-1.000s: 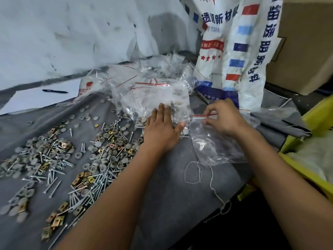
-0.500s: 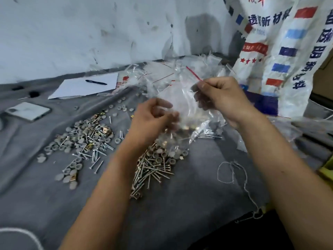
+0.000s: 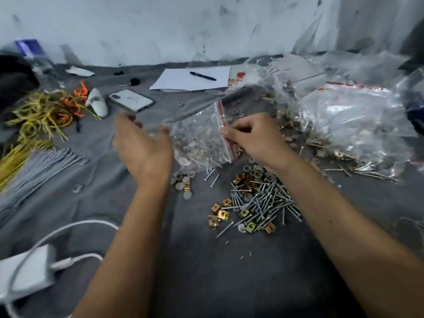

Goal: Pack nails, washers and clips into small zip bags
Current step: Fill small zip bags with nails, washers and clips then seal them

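Note:
A small clear zip bag with a red seal strip hangs above the grey cloth. My right hand pinches its red-striped mouth edge. My left hand, blurred, has straight fingers and touches the bag's left side. Nails, washers and clips show through the bag. Below it lies a heap of nails with gold clips and grey washers. A few more washers sit by my left wrist.
A pile of clear zip bags fills the right. Paper with a pen and a phone lie behind. Yellow and orange ties and grey ties are at left. A white charger sits front left.
The view has swung left. My right hand has carried the bag down and left, and my left hand has uncurled and now touches the bag's side.

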`<act>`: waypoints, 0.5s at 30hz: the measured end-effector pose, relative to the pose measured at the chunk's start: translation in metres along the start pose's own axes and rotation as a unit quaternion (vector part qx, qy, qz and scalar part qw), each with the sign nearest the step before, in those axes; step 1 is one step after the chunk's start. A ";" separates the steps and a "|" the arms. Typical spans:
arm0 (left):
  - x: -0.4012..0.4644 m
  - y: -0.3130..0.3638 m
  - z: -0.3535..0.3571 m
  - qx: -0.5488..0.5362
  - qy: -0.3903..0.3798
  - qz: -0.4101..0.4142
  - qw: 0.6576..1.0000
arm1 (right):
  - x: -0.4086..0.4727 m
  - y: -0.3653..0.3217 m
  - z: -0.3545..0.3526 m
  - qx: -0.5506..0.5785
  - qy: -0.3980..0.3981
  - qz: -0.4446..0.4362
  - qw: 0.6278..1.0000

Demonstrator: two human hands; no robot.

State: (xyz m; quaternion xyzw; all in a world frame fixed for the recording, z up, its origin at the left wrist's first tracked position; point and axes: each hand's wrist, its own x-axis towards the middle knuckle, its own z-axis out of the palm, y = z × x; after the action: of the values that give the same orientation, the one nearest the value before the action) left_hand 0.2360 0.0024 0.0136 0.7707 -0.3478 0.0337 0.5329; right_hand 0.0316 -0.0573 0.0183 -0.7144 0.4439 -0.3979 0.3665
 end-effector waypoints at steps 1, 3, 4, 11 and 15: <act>-0.006 0.000 0.001 0.010 0.060 0.077 0.995 | 0.001 0.002 0.007 -0.011 0.016 -0.015 1.000; -0.024 0.011 0.013 -0.057 0.071 0.194 0.977 | -0.001 0.009 0.012 -0.042 0.049 -0.045 0.997; -0.032 0.015 0.022 -0.097 0.020 0.205 0.974 | -0.003 0.012 0.014 -0.055 0.060 -0.059 0.995; -0.055 0.015 0.052 -0.201 -0.218 0.134 0.946 | -0.007 0.023 0.010 -0.146 0.108 -0.182 0.966; -0.056 0.016 0.054 -0.294 -0.272 0.043 0.915 | -0.007 0.025 0.010 -0.097 0.105 -0.185 0.972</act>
State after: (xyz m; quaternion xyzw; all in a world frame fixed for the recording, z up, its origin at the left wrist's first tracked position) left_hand 0.1672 -0.0184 -0.0200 0.5431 -0.5063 -0.2585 0.6180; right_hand 0.0297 -0.0574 -0.0091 -0.7708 0.3763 -0.4863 0.1666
